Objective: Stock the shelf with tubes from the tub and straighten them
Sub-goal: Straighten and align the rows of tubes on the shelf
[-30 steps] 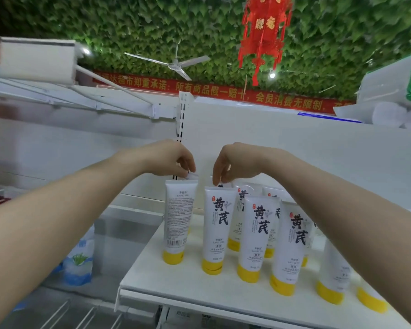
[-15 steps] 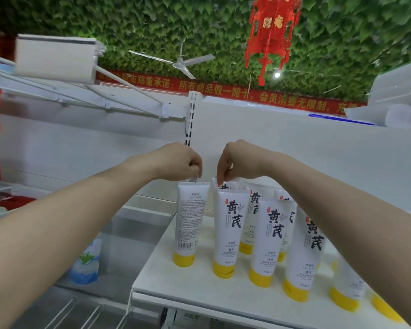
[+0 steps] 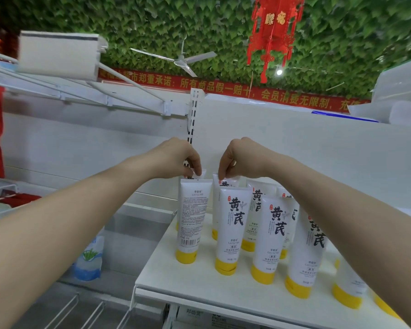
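While tubes stand upright, hands pinch tops.

Tubes crowd shelf; its left front lies bare

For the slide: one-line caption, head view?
Both hands pinching back-row tubes upright on the shelf.

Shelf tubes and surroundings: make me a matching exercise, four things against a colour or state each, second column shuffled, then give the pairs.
Things:
1. leftmost front tube
2. second front tube
3. lantern
4. tube caps

States:
A. red, hanging overhead
B. yellow, resting on the shelf
C. back label and barcode face the camera
D. large black characters face the camera

Pairs: 1-C, 2-D, 3-A, 4-B
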